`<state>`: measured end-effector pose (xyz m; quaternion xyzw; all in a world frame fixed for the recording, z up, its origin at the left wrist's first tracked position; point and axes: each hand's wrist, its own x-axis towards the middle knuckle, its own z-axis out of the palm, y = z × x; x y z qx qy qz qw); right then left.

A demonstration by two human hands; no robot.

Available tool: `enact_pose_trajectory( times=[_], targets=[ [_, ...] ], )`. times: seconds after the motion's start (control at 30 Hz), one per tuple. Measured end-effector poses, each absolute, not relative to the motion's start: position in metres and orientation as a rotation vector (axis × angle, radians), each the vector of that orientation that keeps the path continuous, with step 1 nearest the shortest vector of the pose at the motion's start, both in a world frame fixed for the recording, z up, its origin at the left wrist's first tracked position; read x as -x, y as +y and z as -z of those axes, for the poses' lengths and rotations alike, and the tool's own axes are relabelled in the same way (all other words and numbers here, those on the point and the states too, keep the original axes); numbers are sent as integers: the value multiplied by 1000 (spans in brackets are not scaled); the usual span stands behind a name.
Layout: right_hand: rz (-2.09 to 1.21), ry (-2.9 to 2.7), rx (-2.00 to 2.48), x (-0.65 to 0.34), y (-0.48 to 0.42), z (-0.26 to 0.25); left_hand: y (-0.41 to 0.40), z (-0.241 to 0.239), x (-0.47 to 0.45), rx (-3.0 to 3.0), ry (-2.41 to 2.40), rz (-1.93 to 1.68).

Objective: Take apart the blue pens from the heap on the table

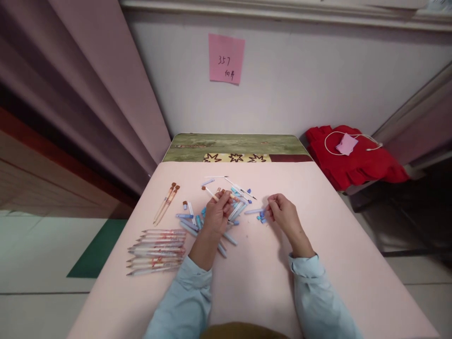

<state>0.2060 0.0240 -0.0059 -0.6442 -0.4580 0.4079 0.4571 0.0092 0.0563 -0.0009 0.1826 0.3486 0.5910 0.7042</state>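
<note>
My left hand (216, 217) is closed over the middle of the table, pinching a pen part (211, 193), a white stick with a brown end. A second brown-topped piece shows by its fingertips. Under and around that hand lies a loose heap of blue and purple pen barrels (230, 238). To its right, my right hand (286, 217) has thumb and fingers pressed together; whatever they hold is hidden. Small blue pen pieces (261, 217) and a purple barrel (253, 211) lie beside its fingertips. Thin white refills (243, 188) with dark tips are scattered beyond both hands.
Two brown-topped pens (166, 205) lie at the left. Nearer me is a row of several pens with pale, patterned barrels (157, 249). The pink-covered table (254, 292) meets a wall with a pink note (226, 59). Red cloth (330, 162) sits off the right side.
</note>
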Motion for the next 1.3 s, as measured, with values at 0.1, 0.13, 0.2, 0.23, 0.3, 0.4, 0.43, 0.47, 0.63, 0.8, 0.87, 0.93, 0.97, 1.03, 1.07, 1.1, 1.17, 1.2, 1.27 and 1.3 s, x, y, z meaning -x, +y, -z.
enact_pose_trajectory(
  times=[0.1, 0.13, 0.2, 0.23, 0.3, 0.4, 0.43, 0.47, 0.63, 0.8, 0.87, 0.93, 0.97, 1.03, 1.07, 1.1, 1.17, 1.2, 1.27, 1.3],
  targets=[
    [-1003, -1340, 1660, -206, 19, 3, 60, -1, 0, -404, 768, -1344],
    [-1011, -1420, 1651, -202, 18, 3, 62, -2, 5, -408, 767, -1361],
    [-970, -1583, 1614, -190, 16, 5, 65, -4, 16, -412, 773, -1411],
    [-928, -1662, 1597, -184, 15, 7, 67, -5, 22, -415, 780, -1433],
    [-835, -1801, 1595, -174, 14, 10, 71, -6, 36, -426, 795, -1479],
    [-703, -1920, 1669, -166, 14, 12, 75, -7, 52, -423, 819, -1535],
    [-657, -1932, 1694, -165, 14, 12, 75, -8, 56, -417, 826, -1548],
    [-618, -1933, 1703, -164, 14, 11, 76, -8, 58, -412, 830, -1558],
    [-569, -1957, 1452, -140, 8, 10, 76, -6, 57, -411, 816, -1551],
    [-554, -2205, 1331, -108, 3, 15, 75, -3, 51, -414, 802, -1542],
    [-512, -2199, 1415, -108, 4, 15, 74, -2, 47, -420, 808, -1541],
    [-497, -2146, 1493, -116, 5, 14, 74, -1, 43, -424, 813, -1527],
    [-500, -2117, 1518, -122, 6, 13, 74, 0, 41, -427, 811, -1518],
    [-518, -2077, 1551, -131, 7, 12, 74, 2, 38, -435, 793, -1499],
    [-522, -2063, 1571, -135, 7, 11, 73, 2, 37, -439, 784, -1490],
    [-523, -2054, 1595, -137, 7, 11, 74, 3, 37, -441, 779, -1484],
    [-527, -2061, 1631, -138, 7, 11, 74, 4, 37, -438, 783, -1480],
    [-529, -2078, 1636, -137, 7, 11, 74, 4, 37, -434, 789, -1482],
    [-534, -2125, 1620, -134, 6, 12, 74, 5, 38, -421, 801, -1494],
    [-532, -2149, 1611, -132, 6, 12, 75, 5, 38, -416, 802, -1498]
  ],
)
